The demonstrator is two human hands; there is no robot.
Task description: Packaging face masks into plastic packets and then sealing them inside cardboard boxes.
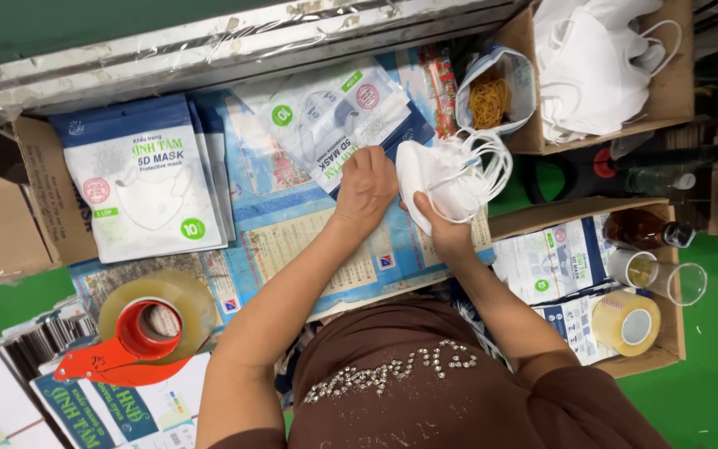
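My right hand (445, 233) grips a stack of white face masks (438, 175) from below, their ear loops hanging to the right. My left hand (366, 185) rests on the left edge of that stack, over the lower end of a white-and-blue mask pouch (326, 116) that lies tilted on the table. Both hands meet above a blue printed sheet (292, 233) covering the work surface.
A pile of flat mask pouches (143, 175) lies at left. A red tape dispenser (139, 333) sits near left. A cardboard box of loose white masks (596, 66) stands top right, with a bag of rubber bands (490, 98) beside it. A lower box (666, 333) holds pouches, a tape roll (625, 323) and bottles.
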